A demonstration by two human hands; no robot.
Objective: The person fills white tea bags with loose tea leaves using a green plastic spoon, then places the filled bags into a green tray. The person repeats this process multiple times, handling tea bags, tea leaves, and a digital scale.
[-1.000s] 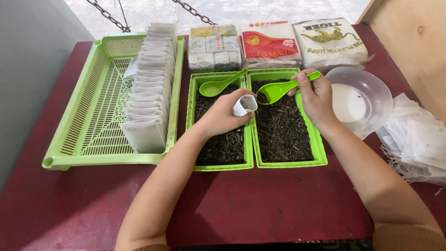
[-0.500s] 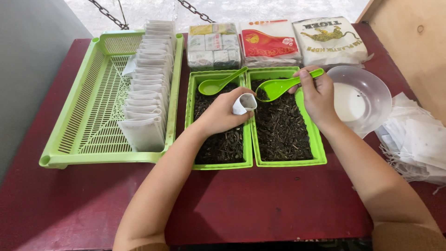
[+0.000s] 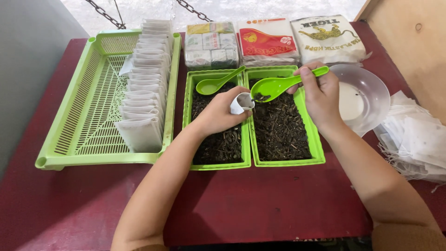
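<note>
1. A dark red counter (image 3: 260, 204) carries two green trays of dark loose leaves; a grey wall runs left of the left hand, a wooden panel beyond the right.
2. Bare counter lies open nearer the person than both hands.
3. The left hand (image 3: 217, 114) pinches a small white bag (image 3: 242, 103) open over the left tray (image 3: 191, 122).
4. The right hand (image 3: 320, 95) grips a green spoon (image 3: 274, 86), bowl touching the bag's mouth above the right tray (image 3: 317, 139).
</note>
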